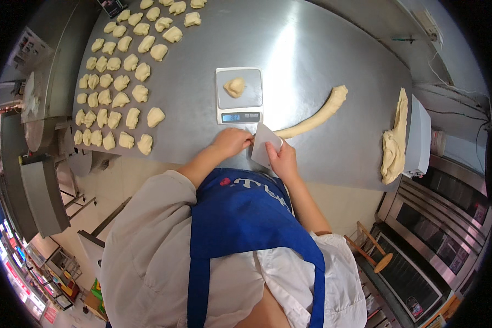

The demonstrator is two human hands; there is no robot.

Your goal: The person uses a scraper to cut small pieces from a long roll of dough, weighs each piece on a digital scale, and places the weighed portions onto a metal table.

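My right hand (284,161) grips a flat dough scraper (263,145), its blade at the near end of a long dough rope (320,116). My left hand (234,142) is at that same end, on the blade's left side; what its fingers hold is mostly hidden. Just beyond my hands stands a white digital kitchen scale (259,95), its display lit, with one dough piece (234,87) on its plate. At the left of the steel worktable (188,102), several portioned dough pieces (140,93) lie in rows. A larger dough mass (392,153) lies at the far right.
A pale box-shaped appliance (419,139) stands against the table's right edge. Steel equipment (45,192) is on the left. At the lower right are steel-fronted ovens (438,221) and a wooden stool-like object (382,262). The table's near edge runs close to my apron.
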